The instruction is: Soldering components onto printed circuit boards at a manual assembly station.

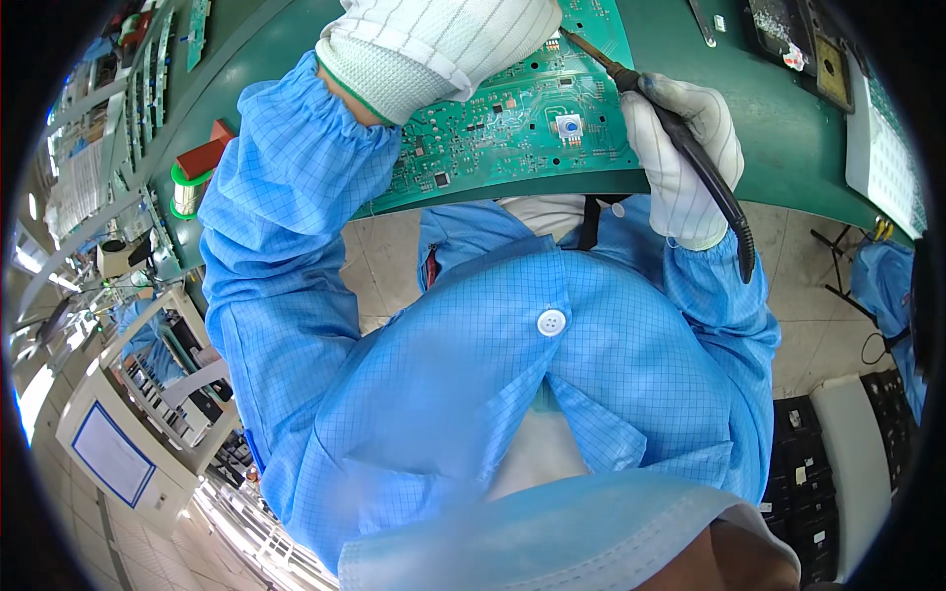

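Two gloved hands are what I see at work, both in white knit gloves with fine stripes, coming out of blue gridded smock sleeves with elastic cuffs. Nearest me, at six o'clock, is a pale blue face mask [552, 532] and the smock front with one white round button [551, 321].

At one o'clock my right hand [685, 158] is wrapped around the black handle of a soldering iron [680, 128], its thin metal tip touching the upper part of one green circuit board [512, 123]; the black cord bends down past the wrist. At twelve o'clock my left hand [443, 44] lies on top of that board, fingers curled over it (whether it pinches the board or merely presses it, I cannot tell). The board is flat, dense with small chips, with one white square part near its middle, and lies at the near edge of the green bench [788, 148].

At ten o'clock stand a solder spool [187, 187] and a red block [205, 153].
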Demonstrator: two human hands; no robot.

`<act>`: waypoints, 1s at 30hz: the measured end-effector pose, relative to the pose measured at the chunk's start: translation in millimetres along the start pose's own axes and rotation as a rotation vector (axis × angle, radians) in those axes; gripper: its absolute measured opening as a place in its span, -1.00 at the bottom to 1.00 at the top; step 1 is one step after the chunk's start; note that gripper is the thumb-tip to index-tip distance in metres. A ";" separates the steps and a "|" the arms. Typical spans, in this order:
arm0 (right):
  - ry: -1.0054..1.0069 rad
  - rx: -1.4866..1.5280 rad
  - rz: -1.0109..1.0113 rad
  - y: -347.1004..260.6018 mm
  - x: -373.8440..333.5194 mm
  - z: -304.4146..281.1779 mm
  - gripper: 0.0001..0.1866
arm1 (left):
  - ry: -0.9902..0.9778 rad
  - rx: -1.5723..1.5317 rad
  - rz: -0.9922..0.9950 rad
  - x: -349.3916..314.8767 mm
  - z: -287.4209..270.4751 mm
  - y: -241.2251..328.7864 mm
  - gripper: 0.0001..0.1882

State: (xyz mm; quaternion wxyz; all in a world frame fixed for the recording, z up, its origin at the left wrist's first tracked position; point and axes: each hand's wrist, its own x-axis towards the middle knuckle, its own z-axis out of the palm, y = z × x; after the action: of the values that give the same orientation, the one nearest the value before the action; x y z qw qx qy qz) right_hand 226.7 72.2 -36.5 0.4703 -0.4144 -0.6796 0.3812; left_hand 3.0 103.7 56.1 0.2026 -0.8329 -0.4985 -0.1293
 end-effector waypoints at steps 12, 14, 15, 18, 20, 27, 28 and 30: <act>-0.005 -0.020 0.002 -2.3 -0.1 -0.4 -0.72 | -0.021 -0.029 0.055 2.7 7.0 -1.2 -0.92; 0.004 -0.009 0.018 -2.0 -0.1 -0.3 -0.72 | 0.035 -0.028 0.092 4.3 7.8 -0.7 -0.93; 0.003 -0.005 0.015 -2.0 -0.1 -0.3 -0.72 | 0.012 -0.042 0.072 4.7 7.0 -0.3 -0.94; -0.003 -0.005 0.026 -2.1 -0.3 -0.9 -0.71 | -0.050 -0.046 0.033 4.5 1.0 0.8 -0.92; -0.007 -0.011 0.025 -2.2 -0.5 -1.2 -0.71 | -0.083 0.001 0.035 -0.1 -6.2 -0.2 -0.90; -0.002 0.000 0.020 -1.7 -0.7 0.1 -0.71 | -0.408 -0.170 -0.122 -20.2 6.7 -15.9 -0.78; 0.000 0.011 0.022 -1.7 -0.7 0.1 -0.71 | -0.389 -0.187 -0.064 -23.7 11.7 -17.6 -0.78; -0.031 0.003 -0.011 -1.8 -0.5 -0.9 -0.71 | -0.429 -0.161 0.007 -28.5 22.1 -20.0 -0.77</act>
State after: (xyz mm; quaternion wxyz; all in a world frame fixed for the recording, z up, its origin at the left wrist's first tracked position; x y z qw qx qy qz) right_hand 227.3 71.2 -34.8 0.4624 -0.4042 -0.6884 0.3860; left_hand -27.8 100.3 28.8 0.0255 -0.8566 -0.5152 0.0121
